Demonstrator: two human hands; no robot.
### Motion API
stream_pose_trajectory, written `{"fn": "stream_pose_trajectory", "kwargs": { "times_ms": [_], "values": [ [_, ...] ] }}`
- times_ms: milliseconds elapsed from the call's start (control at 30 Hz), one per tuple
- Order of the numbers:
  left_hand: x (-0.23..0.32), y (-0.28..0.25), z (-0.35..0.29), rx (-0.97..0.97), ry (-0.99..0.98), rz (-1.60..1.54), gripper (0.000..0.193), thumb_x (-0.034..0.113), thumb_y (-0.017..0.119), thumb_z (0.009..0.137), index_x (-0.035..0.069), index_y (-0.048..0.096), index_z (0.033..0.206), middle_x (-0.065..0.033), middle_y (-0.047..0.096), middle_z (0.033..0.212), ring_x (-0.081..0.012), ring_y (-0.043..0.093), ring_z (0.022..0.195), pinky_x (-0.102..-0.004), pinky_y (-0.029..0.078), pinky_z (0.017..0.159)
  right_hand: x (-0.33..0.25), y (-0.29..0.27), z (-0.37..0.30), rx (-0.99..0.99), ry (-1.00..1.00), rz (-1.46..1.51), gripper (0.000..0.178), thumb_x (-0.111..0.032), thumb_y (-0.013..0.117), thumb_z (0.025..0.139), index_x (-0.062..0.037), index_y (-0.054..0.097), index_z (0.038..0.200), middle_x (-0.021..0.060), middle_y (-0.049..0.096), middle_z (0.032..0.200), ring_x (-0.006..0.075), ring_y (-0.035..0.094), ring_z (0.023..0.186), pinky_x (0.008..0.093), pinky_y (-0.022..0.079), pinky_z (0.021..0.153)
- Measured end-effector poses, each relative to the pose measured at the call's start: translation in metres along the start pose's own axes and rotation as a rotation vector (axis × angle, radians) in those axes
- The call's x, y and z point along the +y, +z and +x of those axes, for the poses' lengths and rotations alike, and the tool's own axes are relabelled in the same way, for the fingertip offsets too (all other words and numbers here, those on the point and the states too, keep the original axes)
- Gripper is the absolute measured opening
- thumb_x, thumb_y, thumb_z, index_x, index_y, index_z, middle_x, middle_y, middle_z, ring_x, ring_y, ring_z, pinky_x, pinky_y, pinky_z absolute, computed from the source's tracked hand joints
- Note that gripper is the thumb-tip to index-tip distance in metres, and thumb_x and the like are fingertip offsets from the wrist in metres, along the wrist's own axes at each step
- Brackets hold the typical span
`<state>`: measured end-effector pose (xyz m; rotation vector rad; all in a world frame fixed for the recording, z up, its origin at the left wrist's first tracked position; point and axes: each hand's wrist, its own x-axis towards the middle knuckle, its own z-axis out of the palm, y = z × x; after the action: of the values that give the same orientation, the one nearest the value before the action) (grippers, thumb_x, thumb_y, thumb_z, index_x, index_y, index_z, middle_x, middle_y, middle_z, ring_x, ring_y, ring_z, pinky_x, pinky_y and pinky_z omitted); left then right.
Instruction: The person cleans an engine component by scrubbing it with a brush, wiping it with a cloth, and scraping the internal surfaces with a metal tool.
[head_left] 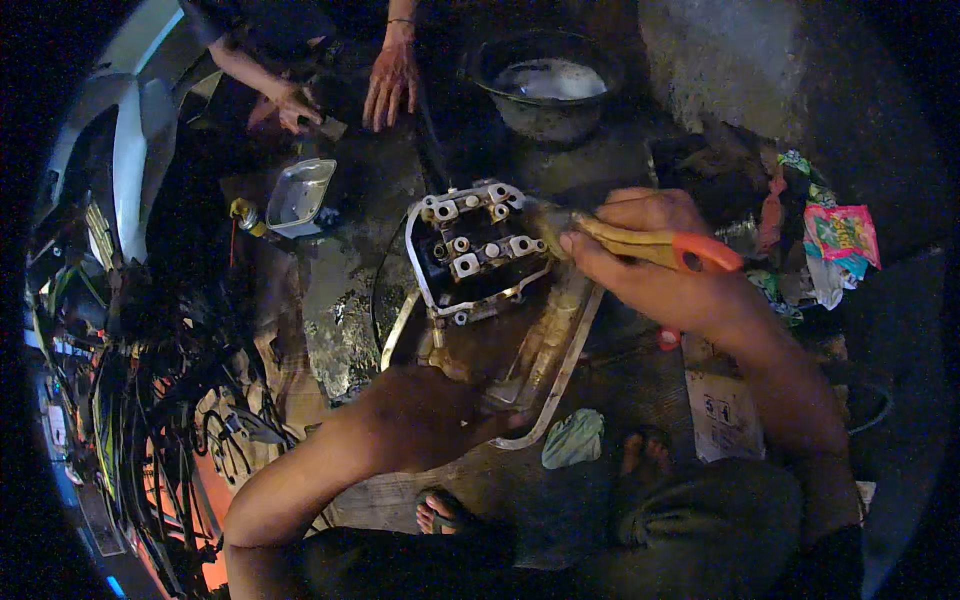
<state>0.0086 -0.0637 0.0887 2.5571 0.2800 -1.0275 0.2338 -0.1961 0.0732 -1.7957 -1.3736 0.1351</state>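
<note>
A metal engine cylinder head [466,290], with a pale rim and a dark oily inside, sits tilted over the far part of a shallow metal tray [560,395] holding murky brown liquid. My right hand [650,250] is closed around a paintbrush [640,240] with a yellow handle and an orange-red end. Its dark bristles touch or nearly touch the head's right edge. Over the tray's near left side lies my left hand [430,415], its fingers curled and partly hidden. A short stem points from the cylinder head toward this hand; what the hand grips is hidden.
Across from me, another person's hands [393,85] rest near a clear plastic container [300,195]. A dark basin [550,105] with pale liquid stands at the back. Wires and motorcycle parts [130,370] crowd the left. A green cloth [574,440], cardboard [722,415] and colourful packets [840,240] lie around.
</note>
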Motion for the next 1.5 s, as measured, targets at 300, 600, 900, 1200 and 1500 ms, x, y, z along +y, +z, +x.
{"fn": "stream_pose_trajectory", "kwargs": {
  "times_ms": [300, 600, 900, 1200, 1500],
  "values": [
    [-0.055, -0.008, -0.025, 0.347, 0.107, -0.092, 0.033, 0.032, 0.066, 0.087, 0.007, 0.068, 0.108, -0.0138, 0.072, 0.096, -0.0310, 0.068, 0.091, -0.0421, 0.053, 0.083, -0.045, 0.015, -0.021, -0.638, -0.306, -0.237, 0.031, -0.016, 0.073, 0.071, -0.0026, 0.067, 0.098, 0.0085, 0.059, 0.099, 0.0234, 0.062, 0.090, 0.0344, 0.054, 0.068],
    [-0.066, 0.001, -0.023, 0.316, 0.055, -0.080, 0.026, 0.026, 0.062, 0.089, 0.011, 0.068, 0.110, -0.0176, 0.068, 0.097, -0.0370, 0.065, 0.090, -0.0465, 0.052, 0.082, -0.024, 0.038, -0.015, -0.801, -0.390, -0.267, 0.051, -0.013, 0.071, 0.063, -0.0036, 0.062, 0.113, 0.0075, 0.055, 0.109, 0.0267, 0.057, 0.103, 0.0362, 0.055, 0.075],
    [-0.051, -0.013, -0.023, 0.589, -0.161, -0.474, 0.032, 0.031, 0.061, 0.093, 0.001, 0.068, 0.101, -0.0182, 0.069, 0.081, -0.0290, 0.069, 0.076, -0.0420, 0.052, 0.074, -0.018, 0.047, -0.019, -0.724, -0.287, 0.017, 0.038, -0.010, 0.068, 0.070, -0.0004, 0.059, 0.106, 0.0114, 0.054, 0.101, 0.0297, 0.057, 0.096, 0.0383, 0.052, 0.076],
    [-0.068, 0.006, 0.003, 0.405, -0.010, -0.745, 0.031, 0.026, 0.058, 0.097, -0.003, 0.066, 0.099, -0.0126, 0.069, 0.078, -0.0169, 0.068, 0.062, -0.0321, 0.052, 0.055, -0.025, 0.039, -0.010, -0.592, -0.109, 0.162, 0.025, -0.014, 0.075, 0.082, 0.0023, 0.070, 0.100, 0.0139, 0.070, 0.086, 0.0233, 0.068, 0.076, 0.0320, 0.053, 0.069],
    [-0.064, 0.012, 0.018, 0.311, 0.063, -0.995, 0.027, 0.022, 0.052, 0.100, -0.004, 0.061, 0.101, -0.0113, 0.070, 0.083, -0.0161, 0.068, 0.063, -0.0302, 0.053, 0.054, -0.055, 0.076, 0.035, -0.039, -0.242, 0.222, 0.021, -0.018, 0.069, 0.084, -0.0011, 0.063, 0.095, 0.0167, 0.067, 0.085, 0.0322, 0.067, 0.072, 0.0381, 0.052, 0.063]
  ]
}}
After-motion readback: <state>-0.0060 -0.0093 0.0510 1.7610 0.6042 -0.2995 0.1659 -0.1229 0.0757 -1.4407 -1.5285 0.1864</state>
